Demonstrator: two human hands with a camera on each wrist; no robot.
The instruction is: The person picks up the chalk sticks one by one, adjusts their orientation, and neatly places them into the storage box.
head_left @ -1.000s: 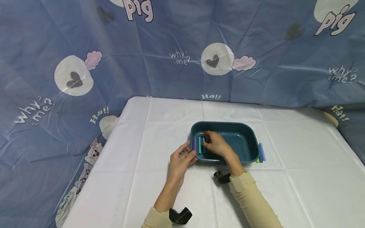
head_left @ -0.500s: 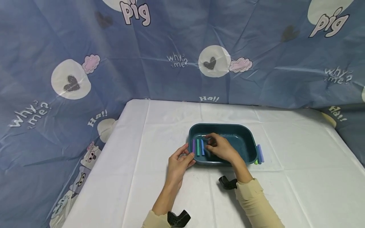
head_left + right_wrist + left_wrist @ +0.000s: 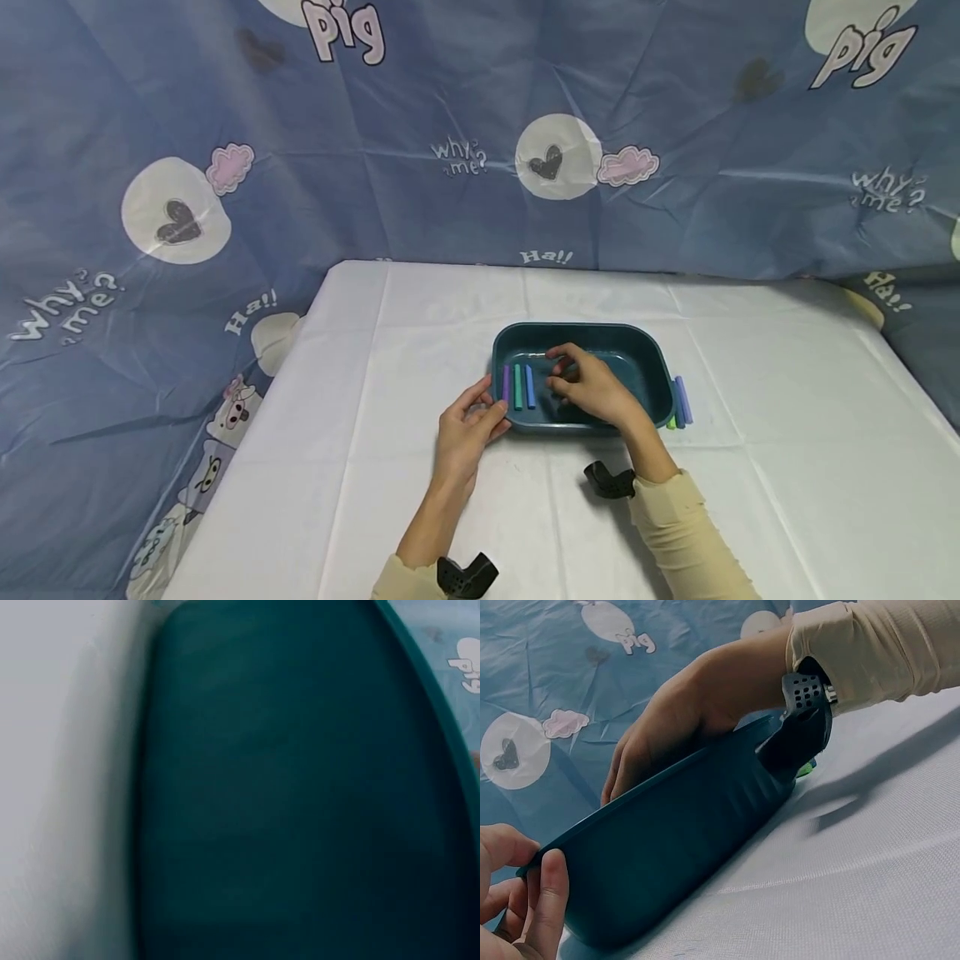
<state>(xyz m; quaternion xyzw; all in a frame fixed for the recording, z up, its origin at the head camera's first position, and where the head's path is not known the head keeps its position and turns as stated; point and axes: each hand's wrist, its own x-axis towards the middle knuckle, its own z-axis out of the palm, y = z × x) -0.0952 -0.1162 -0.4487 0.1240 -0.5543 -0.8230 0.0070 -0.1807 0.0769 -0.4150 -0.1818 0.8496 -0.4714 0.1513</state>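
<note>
Three chalk-like sticks stand side by side at the left end of a dark teal plastic basin (image 3: 585, 429): a purple stick (image 3: 506, 383), a green stick (image 3: 517, 387) and a blue stick (image 3: 530, 387). My left hand (image 3: 465, 429) grips the basin's near left corner; in the left wrist view, its fingers (image 3: 553, 889) lie against the corner and rim. Inside the basin, right of the blue stick, my right hand (image 3: 592, 385) hovers with fingers loosely bent and nothing visible between them. The right wrist view shows mostly the basin's outer wall (image 3: 285, 787).
Against the basin's right outer side lie more sticks: a blue-violet stick (image 3: 683, 400), a darker blue one and a lime green one (image 3: 671, 422), partly hidden. A white cloth (image 3: 420, 358) covers the table. A blue printed curtain (image 3: 420, 208) hangs behind and to the left.
My right hand has let go of the blue stick, which stays beside the green one, and has drawn back to the right. My left hand keeps its hold on the basin.
</note>
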